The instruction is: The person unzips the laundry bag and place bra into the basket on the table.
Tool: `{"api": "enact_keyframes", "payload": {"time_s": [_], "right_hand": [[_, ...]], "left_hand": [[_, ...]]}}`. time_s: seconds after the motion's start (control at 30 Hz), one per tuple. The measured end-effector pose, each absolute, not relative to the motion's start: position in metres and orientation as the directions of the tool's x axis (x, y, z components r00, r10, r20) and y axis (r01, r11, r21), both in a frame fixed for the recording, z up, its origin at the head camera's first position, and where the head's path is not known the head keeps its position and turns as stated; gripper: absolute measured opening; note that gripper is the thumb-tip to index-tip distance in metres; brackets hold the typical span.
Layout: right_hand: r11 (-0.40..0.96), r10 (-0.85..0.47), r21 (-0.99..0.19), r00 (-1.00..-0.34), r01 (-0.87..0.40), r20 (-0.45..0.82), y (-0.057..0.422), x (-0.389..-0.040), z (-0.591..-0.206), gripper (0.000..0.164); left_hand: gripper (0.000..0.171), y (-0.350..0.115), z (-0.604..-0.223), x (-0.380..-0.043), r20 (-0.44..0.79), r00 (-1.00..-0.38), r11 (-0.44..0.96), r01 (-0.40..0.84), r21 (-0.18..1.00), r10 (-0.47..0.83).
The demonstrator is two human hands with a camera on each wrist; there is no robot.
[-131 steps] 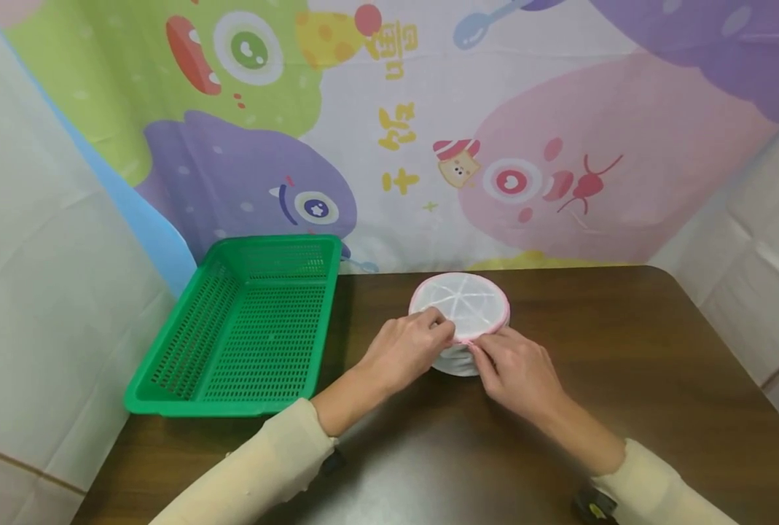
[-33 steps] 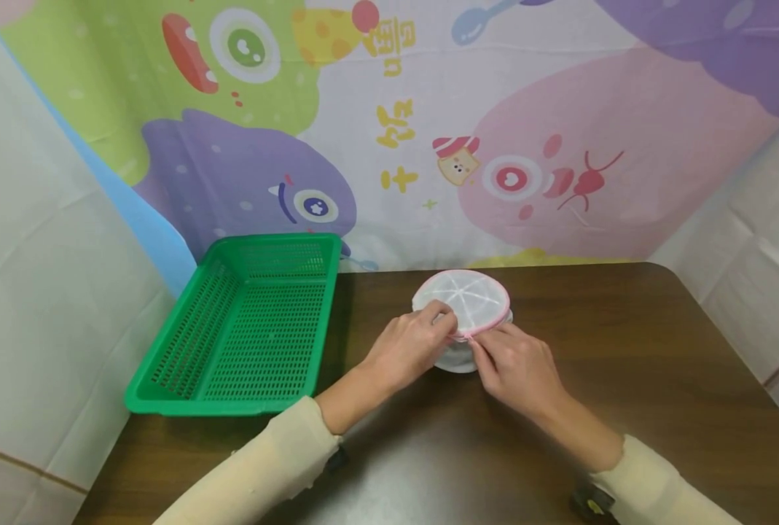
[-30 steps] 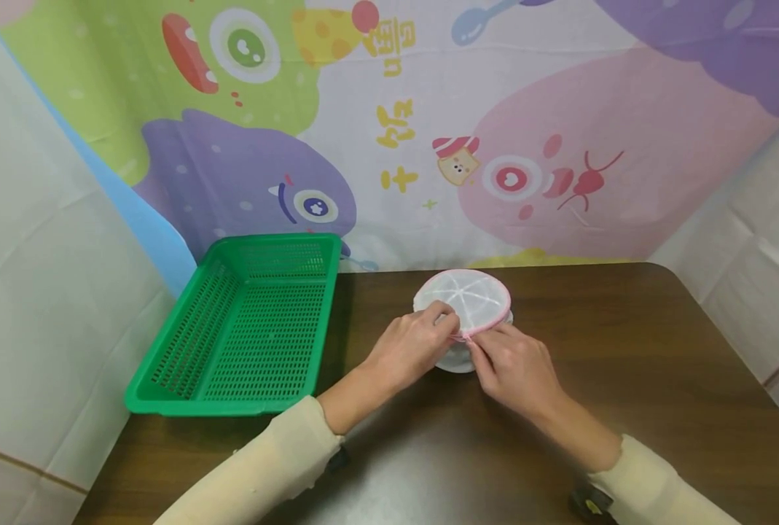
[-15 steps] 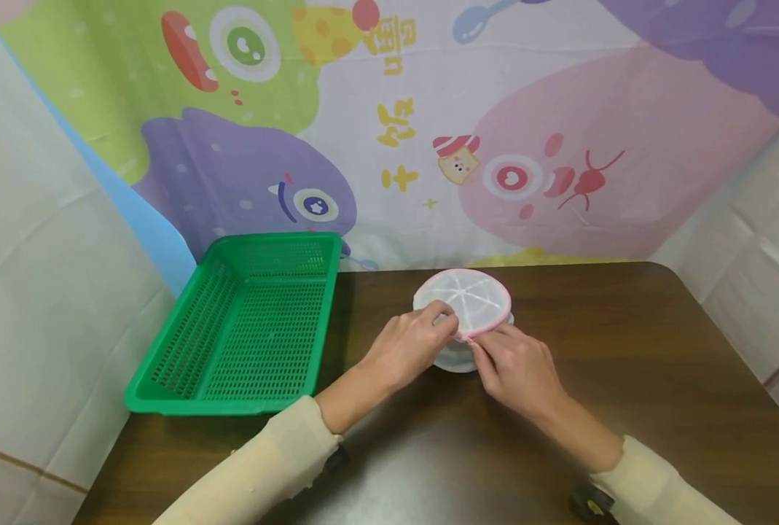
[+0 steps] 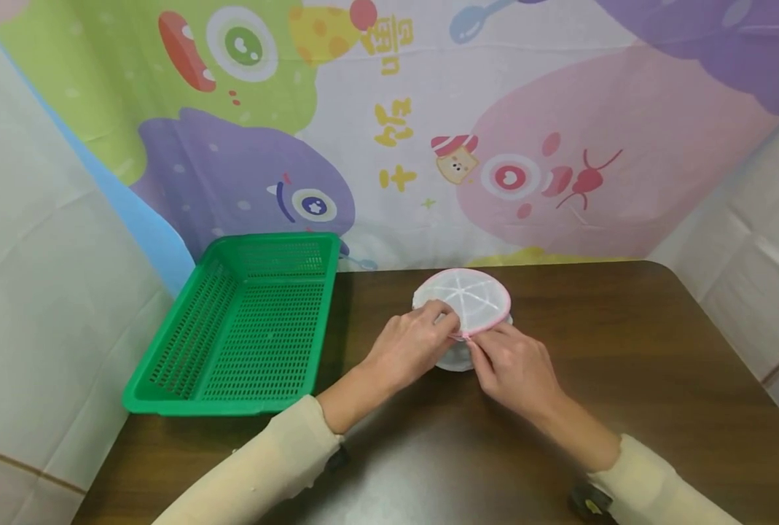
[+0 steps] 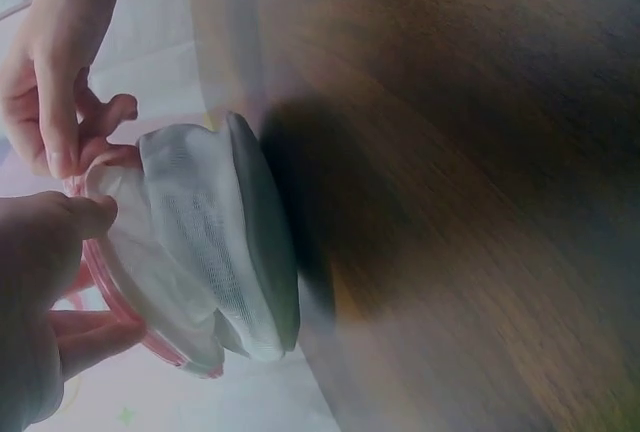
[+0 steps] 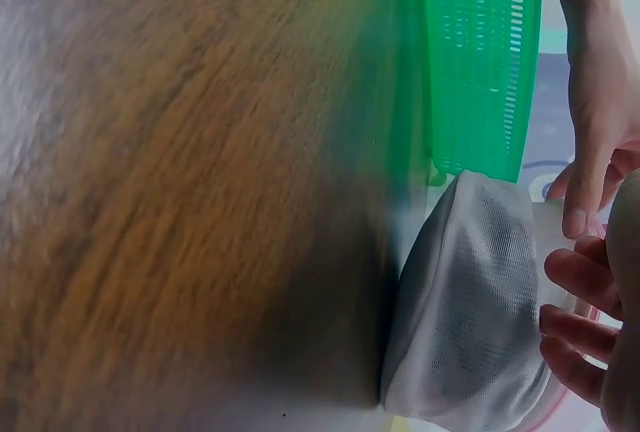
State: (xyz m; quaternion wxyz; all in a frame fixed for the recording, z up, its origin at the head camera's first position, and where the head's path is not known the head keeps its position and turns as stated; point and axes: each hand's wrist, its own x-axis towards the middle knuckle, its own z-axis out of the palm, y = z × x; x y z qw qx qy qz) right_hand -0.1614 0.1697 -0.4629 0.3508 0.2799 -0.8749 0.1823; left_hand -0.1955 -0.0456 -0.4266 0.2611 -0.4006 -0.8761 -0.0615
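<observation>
A round white mesh laundry bag (image 5: 471, 288) with a pink zipper edge stands on the table between the two hands. Its top panel shows pale lines meeting in the middle. My left hand (image 5: 405, 346) pinches the near left of the rim, thumb and fingers bent over the edge. Just right of it, my right hand (image 5: 520, 368) pinches the pink edge at the front; the zipper pull is largely hidden by the fingers. From the left wrist view, the bag's soft grey-white mesh side (image 6: 205, 227) sags in folds below the pink rim.
A green perforated plastic basket (image 5: 326, 321) stands left of the bag on the dark wood table (image 5: 625, 350). A cartoon-printed cloth (image 5: 415, 226) hangs behind the table's back edge. Pale panelled walls (image 5: 48, 277) flank both sides.
Since the oldest frame, the bag's top panel has lifted and shifted slightly right, its outline less round. Both hands keep their places at the front rim, with barely any movement in the last second.
</observation>
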Motion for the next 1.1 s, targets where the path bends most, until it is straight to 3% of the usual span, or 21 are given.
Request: {"api": "enact_keyframes", "payload": {"time_s": [0.33, 1.1], "right_hand": [[0.776, -0.372, -0.115, -0.598, -0.620, 0.710, 0.1689, -0.1614, -0.4621, 0.010], [0.780, -0.368, -0.124, -0.611, -0.613, 0.701, 0.1674, -0.1607, -0.4593, 0.010]], "left_hand": [[0.020, -0.0461, -0.4241, -0.1940, 0.462, -0.570, 0.688, 0.714, -0.131, 0.679], [0.022, -0.0450, -0.4276, -0.1942, 0.483, -0.562, 0.693, 0.707, -0.140, 0.671]]}}
